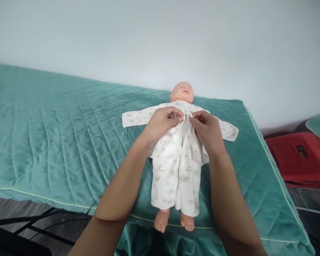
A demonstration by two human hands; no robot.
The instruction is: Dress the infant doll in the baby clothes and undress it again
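A baby doll (183, 93) lies on its back, head toward the wall and bare feet toward me. It wears a white printed baby jacket (162, 144) with sleeves spread to both sides, and matching white trousers (164, 185). My left hand (164, 122) pinches one front edge of the jacket at the chest. Opposite it, my right hand (207, 128) pinches the other front edge, fingertips close to those of the left. Below the hands the jacket front hangs parted. Any fastener between the fingertips is too small to make out.
A green quilted cover (69, 138) with pale piping lies under the doll. Behind it rises a plain pale wall (138, 39). To the right, past the cover's edge, stands a red plastic chair or stool (298, 160). Dark metal bars (42, 220) show at lower left.
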